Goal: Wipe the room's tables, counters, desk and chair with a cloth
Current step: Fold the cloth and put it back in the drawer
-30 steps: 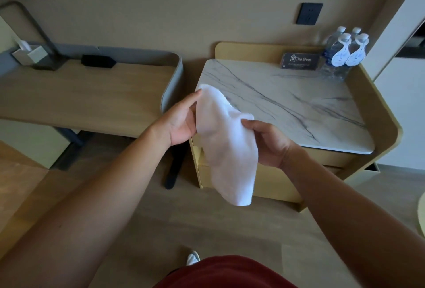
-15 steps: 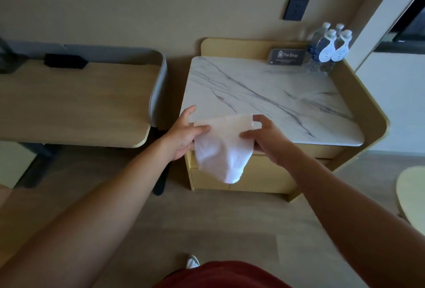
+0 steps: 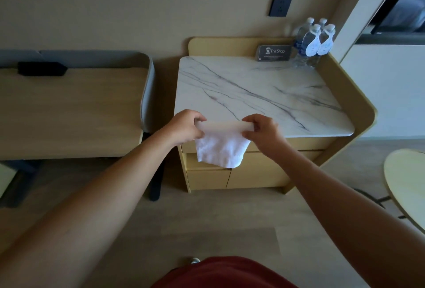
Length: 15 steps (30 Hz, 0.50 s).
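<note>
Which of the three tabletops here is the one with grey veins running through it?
The marble top of the cabinet straight ahead, behind the cloth. The desk is plain wood, the round table plain pale.

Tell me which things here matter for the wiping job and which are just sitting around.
For the job: cloth, held by left hand and right hand; marble counter; desk.

Just there: bottles, sign, wall socket, black item on desk.
</note>
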Each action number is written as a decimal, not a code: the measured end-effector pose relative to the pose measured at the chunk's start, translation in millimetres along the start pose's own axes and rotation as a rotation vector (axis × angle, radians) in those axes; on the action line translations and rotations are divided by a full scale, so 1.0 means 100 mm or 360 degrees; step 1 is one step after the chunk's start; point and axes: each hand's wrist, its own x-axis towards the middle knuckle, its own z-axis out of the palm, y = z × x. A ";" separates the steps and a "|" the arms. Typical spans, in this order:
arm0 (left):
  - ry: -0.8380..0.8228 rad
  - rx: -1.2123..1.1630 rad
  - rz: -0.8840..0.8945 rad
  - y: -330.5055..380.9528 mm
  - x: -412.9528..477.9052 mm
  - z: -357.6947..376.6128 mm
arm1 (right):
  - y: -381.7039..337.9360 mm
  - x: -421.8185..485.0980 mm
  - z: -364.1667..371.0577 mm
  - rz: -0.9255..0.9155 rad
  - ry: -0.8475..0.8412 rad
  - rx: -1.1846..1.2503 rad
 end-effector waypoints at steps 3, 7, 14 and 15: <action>0.0056 -0.0008 0.0086 0.01 -0.01 -0.07 | 0.02 0.03 -0.02 0.0004 0.0043 -0.0018; 0.0099 -0.0142 0.0185 0.08 -0.06 -0.17 | -0.08 0.05 -0.13 0.0079 0.0061 0.0440; 0.0068 -0.1002 0.0070 0.36 -0.11 -0.29 | -0.39 0.12 -0.32 0.0445 -0.0186 0.1433; 0.0096 -0.1047 0.0049 0.40 -0.10 -0.27 | -0.39 0.11 -0.32 0.0496 -0.0264 0.1559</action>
